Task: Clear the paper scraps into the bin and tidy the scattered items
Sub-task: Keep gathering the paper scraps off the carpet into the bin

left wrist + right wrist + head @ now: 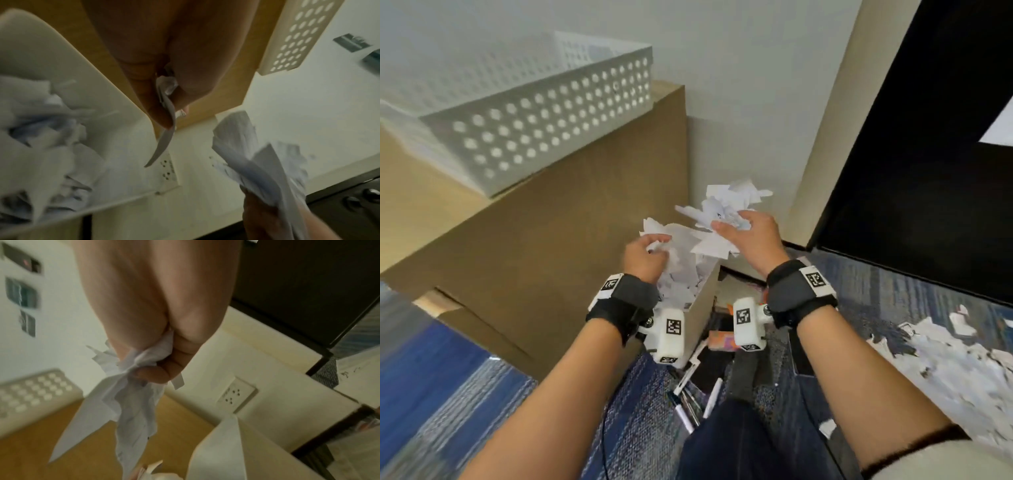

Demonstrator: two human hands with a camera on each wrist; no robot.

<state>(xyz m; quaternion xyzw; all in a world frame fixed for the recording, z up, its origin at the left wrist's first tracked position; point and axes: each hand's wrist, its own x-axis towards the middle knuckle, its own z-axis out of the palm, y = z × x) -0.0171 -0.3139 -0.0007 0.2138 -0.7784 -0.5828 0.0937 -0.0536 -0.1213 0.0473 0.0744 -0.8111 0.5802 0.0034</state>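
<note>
Both hands are raised over a beige bin (pixel 705 294) that stands on the carpet against a brown cabinet. My left hand (pixel 654 245) pinches a few white paper scraps (pixel 659 228); in the left wrist view a curved strip (pixel 165 134) hangs from its fingers beside the bin (pixel 82 68), which holds crumpled paper. My right hand (pixel 729 221) grips a larger bunch of scraps (pixel 722 205) slightly higher and to the right. The right wrist view shows that bunch (pixel 127 402) dangling from the fist above the bin's rim (pixel 216 451).
A white perforated basket (pixel 534 113) sits on the brown cabinet (pixel 558 240) at left. Pens (pixel 688 404) and a colourful item (pixel 722 342) lie on the carpet below my wrists. More paper scraps (pixel 945 359) cover the floor at right. A dark panel (pixel 911 154) stands at right.
</note>
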